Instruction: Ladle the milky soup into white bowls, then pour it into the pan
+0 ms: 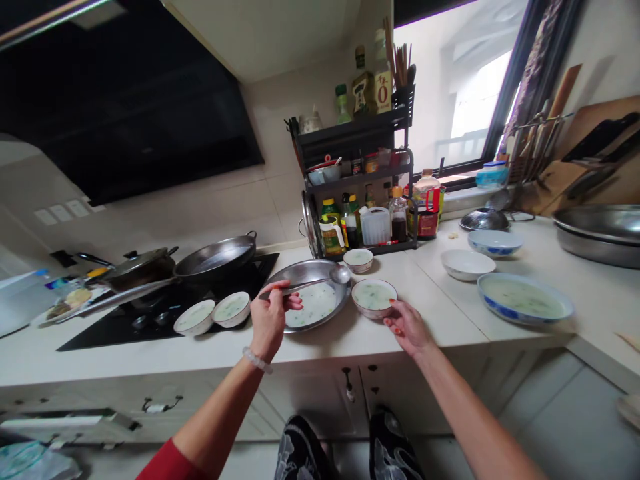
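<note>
My left hand (273, 313) is closed round the handle of a metal ladle (340, 275), whose bowl is over the right rim of a wide steel basin (300, 268). Pale soup with green bits (313, 303) lies in the basin. To its right, my right hand (407, 325) pinches the rim of a small soup-filled bowl (374, 295) between thumb and fingers. Another small filled bowl (359, 260) stands just behind. Left of the basin, two more filled bowls (231, 310) (195, 317) sit side by side at the stove's front edge.
A wok (217, 257) and a lidded pan (137, 267) are on the stove. Behind the basin stands a black rack (357, 127) of bottles. At the right are a large blue-rimmed soup bowl (525, 298), a white bowl (467, 265), a blue-patterned bowl (495, 243) and steel pans (600, 233).
</note>
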Demonstrator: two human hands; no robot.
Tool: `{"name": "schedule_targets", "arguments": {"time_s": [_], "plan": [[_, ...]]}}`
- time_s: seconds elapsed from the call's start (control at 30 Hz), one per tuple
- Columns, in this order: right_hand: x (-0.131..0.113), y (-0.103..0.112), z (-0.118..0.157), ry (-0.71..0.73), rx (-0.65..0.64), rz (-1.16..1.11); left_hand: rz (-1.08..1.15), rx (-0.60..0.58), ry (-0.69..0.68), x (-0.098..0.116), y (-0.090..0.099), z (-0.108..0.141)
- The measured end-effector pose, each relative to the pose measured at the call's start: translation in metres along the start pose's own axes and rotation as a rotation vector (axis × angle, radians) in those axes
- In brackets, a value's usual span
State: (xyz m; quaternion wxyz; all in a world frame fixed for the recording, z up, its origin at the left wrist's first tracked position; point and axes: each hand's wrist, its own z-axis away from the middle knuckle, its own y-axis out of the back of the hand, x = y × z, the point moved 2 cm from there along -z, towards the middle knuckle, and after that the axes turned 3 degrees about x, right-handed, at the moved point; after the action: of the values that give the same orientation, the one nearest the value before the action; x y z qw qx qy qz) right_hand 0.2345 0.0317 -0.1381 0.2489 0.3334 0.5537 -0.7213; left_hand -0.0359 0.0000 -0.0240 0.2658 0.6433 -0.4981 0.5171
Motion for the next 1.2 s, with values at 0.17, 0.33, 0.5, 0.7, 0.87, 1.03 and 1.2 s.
{"name": "schedule_targets", "arguments": {"time_s": [0.17, 0.33, 0.5, 0.7, 0.87, 1.03, 1.2], "plan": [[0.000, -0.001, 0.000, -0.007, 0.005, 0.006, -0.245, 0.020, -0.035, -0.012, 0.028, -0.016], [0.000, -0.001, 0.001, -0.010, 0.009, 0.003, -0.513, -0.041, -0.106, -0.027, 0.039, -0.016], [-0.001, -0.001, 0.001, -0.015, 0.008, 0.007, -0.477, -0.099, -0.109, -0.036, 0.032, -0.011], [-0.001, -0.001, 0.001, -0.016, 0.009, 0.004, -0.199, 0.088, 0.125, -0.037, 0.030, -0.020], [-0.001, -0.002, 0.001, -0.013, 0.001, 0.009, -0.106, 0.216, 0.205, -0.033, 0.040, -0.029], [-0.001, -0.002, 0.001, -0.013, 0.003, 0.015, -0.074, 0.209, 0.191, -0.034, 0.049, -0.034], [-0.001, -0.001, 0.001, -0.014, 0.002, 0.014, -0.080, 0.191, 0.161, -0.036, 0.054, -0.037]]}}
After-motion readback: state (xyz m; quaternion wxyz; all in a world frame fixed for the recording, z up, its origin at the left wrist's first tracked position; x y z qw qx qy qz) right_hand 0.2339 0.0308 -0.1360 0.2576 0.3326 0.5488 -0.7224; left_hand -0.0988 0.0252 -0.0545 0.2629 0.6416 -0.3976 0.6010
